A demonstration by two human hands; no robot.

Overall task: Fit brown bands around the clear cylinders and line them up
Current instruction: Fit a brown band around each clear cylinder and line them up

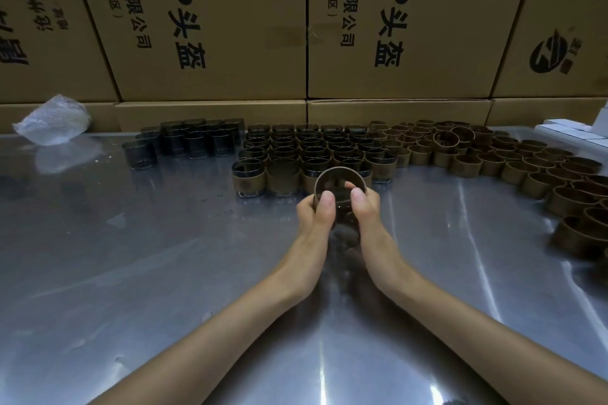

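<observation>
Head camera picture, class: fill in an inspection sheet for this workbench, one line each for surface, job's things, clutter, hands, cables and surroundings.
Surface: shiny grey metal table, reflective, with scattered specks.
Job's things: bare clear glass cylinders grouped at the back left; banded cylinders in rows at the centre; loose brown paper bands spread along the right.
Clutter: crumpled clear plastic bag at the far left; white boxes at the far right.
Hands: left hand and right hand together grip one clear cylinder with a brown band above the table.
Cables: nothing seen.
Surroundings: stacked brown cardboard cartons with printed black characters behind the table.
</observation>
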